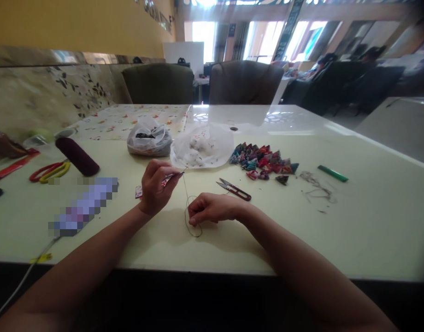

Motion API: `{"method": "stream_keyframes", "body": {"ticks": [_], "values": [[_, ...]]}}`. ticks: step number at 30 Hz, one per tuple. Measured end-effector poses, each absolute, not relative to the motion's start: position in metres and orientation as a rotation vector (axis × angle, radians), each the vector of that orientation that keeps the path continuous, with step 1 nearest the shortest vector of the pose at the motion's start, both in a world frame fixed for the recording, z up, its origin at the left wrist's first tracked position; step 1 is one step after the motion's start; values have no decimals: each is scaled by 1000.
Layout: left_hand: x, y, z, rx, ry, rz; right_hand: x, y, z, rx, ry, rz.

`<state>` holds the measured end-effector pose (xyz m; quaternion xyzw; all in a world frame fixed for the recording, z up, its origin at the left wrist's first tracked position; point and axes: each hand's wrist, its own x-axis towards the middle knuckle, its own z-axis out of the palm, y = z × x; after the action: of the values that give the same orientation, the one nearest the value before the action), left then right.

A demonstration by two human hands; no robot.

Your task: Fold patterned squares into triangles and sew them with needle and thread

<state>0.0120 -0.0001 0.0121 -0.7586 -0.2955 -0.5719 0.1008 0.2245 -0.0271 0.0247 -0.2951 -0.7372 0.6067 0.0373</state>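
My left hand [157, 186] pinches a small folded piece of patterned fabric [166, 181] above the table. A dark thread [186, 186] runs from the fabric's tip down to my right hand [208, 208], whose fingers are closed on it. Part of the thread loops below the right fingertips. Whether a needle is in those fingers is hidden. Beside the left hand lies another scrap of patterned fabric [138, 192]. Thread snips [234, 189] rest just beyond my right hand. Past both hands, a white plastic bag [202, 147] holds white stuffing.
Several small stuffed fabric triangles [263, 159] are heaped right of the bag. Loose thread ends [315, 186] and a green cutter [332, 173] lie farther right. Another plastic bag [150, 140], a maroon cylinder [77, 157], scissors [50, 172] and a phone on a cable [87, 203] occupy the left.
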Motion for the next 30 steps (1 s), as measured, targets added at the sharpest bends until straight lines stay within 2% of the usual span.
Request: {"method": "stream_keyframes", "body": {"ticks": [8, 15, 30], "values": [[12, 0, 13, -2262, -884, -1727, 236, -20, 31, -987, -2235, 1733], [14, -2, 17, -2284, -801, -1630, 238, -13, 31, -1050, -1559, 1355], [21, -12, 18, -2463, -566, -1553, 226, -19, 23, -889, -1527, 1507]]}}
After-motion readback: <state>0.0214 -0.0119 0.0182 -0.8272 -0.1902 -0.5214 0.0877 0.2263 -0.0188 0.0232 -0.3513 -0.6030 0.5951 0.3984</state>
